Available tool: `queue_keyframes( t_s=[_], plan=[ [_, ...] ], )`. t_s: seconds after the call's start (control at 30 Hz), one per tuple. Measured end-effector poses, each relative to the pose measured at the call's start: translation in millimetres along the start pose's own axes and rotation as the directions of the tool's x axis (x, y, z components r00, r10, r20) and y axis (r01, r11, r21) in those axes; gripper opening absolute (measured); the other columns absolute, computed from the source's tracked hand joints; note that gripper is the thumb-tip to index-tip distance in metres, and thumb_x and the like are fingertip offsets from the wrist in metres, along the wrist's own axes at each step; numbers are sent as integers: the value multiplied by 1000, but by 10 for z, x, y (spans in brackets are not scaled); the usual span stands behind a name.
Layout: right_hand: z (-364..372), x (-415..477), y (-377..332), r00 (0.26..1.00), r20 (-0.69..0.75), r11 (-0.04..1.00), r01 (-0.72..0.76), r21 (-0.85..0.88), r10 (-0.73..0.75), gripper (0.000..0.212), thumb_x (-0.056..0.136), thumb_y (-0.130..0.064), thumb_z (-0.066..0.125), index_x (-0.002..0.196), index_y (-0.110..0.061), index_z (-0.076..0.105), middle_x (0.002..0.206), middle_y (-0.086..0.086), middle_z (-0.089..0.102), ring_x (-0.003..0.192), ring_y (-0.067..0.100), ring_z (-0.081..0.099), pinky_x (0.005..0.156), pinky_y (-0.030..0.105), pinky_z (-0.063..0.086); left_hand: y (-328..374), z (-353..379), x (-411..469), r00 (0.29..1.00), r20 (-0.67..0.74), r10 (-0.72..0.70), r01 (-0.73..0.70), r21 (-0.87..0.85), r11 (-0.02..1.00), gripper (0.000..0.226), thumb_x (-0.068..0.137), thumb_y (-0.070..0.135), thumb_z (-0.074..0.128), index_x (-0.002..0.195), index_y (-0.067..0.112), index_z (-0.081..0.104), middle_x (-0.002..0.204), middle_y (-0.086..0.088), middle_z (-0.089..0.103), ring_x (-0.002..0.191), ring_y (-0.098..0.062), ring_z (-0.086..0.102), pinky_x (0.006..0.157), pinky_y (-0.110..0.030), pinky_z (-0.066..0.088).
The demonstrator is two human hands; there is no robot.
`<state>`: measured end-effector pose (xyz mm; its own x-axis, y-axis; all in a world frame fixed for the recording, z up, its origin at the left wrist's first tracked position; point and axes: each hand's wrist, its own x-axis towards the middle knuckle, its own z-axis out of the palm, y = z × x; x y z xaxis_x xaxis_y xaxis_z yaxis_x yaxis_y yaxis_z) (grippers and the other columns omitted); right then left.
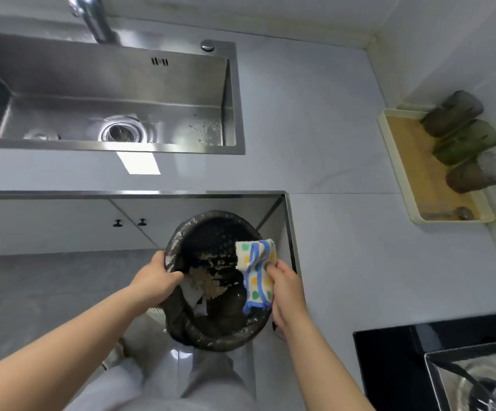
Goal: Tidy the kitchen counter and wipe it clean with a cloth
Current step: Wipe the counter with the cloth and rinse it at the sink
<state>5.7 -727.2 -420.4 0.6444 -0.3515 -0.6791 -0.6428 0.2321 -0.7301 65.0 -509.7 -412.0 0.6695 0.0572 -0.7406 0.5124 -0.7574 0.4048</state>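
A round black bin (211,336) lined with a dark bag hangs just below the inner corner of the pale grey counter (329,143). My left hand (156,280) grips the bin's left rim. Over the bin's right side my right hand (285,289) holds a crumpled white cloth (257,271) with coloured dots and blue edging. Beige crumbs and white scraps lie inside the bin.
A steel sink (116,81) with a tap (92,16) fills the upper left. A cream tray (418,179) at the right wall carries three upturned tinted glasses (463,140). A black hob (436,360) sits at the lower right. White cabinet doors (62,226) stand below the counter.
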Motion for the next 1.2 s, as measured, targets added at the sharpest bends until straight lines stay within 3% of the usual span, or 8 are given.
queue_keyframes(
  t_s=[0.1,0.3,0.43,0.63,0.77,0.9,1.07,1.2],
  plan=[
    [155,-99,-41,998,57,999,-32,39,30,19,98,-10,45,100,-7,64,97,15,70,87,28,67,88,47,52,-278,-133,-83,999,-21,-26,23,-113,993,32,89,17,52,119,13,40,93,-11,57,81,-28,58,64,-38,55],
    [1025,-567,139,993,120,1000,-9,-14,10,21,98,-8,43,103,-1,62,99,19,69,89,34,66,89,51,50,-1268,-686,-327,992,-101,-71,42,-265,963,33,86,19,53,117,13,42,97,-14,59,86,-31,60,72,-44,58],
    [1844,-1041,389,983,184,997,1,-80,14,18,97,-10,47,94,-3,63,93,18,70,84,33,66,82,49,51,-2113,-1156,-508,982,-152,-114,58,-335,941,26,83,21,54,106,15,44,91,-10,59,83,-30,62,74,-45,58],
    [3085,-1649,768,958,284,986,3,-164,44,14,91,-6,52,80,-6,61,72,10,66,62,23,64,60,31,49,-3346,-1840,-768,939,-242,-245,109,-465,879,27,84,17,57,109,13,48,94,-11,59,84,-30,58,74,-40,54],
    [3668,-1916,861,943,324,965,7,-262,81,11,89,-8,52,89,-4,63,86,17,68,77,30,63,73,41,52,-3881,-2150,-764,913,-253,-319,158,-502,850,25,91,15,55,113,8,45,86,-10,54,71,-22,52,53,-31,39],
    [4225,-1942,867,935,343,935,36,-352,93,10,88,-9,54,87,-6,63,95,23,69,81,32,66,81,49,54,-4251,-2464,-641,888,-269,-374,177,-551,816,22,91,14,55,110,8,45,80,-8,51,65,-19,49,48,-27,34],
    [5018,-1769,798,921,373,917,50,-395,110,14,90,-10,54,94,1,62,100,26,68,86,38,67,85,51,54,-4685,-2948,-392,854,-271,-444,203,-612,764,24,89,15,58,108,7,48,79,-7,53,69,-21,51,56,-31,39],
    [5673,-1621,716,914,383,890,60,-452,133,19,87,-13,53,93,4,58,106,32,61,84,36,64,83,54,52,-5076,-3313,-113,853,-218,-474,243,-638,730,33,82,21,61,113,15,52,91,-9,65,80,-28,63,74,-41,55]
  ],
)
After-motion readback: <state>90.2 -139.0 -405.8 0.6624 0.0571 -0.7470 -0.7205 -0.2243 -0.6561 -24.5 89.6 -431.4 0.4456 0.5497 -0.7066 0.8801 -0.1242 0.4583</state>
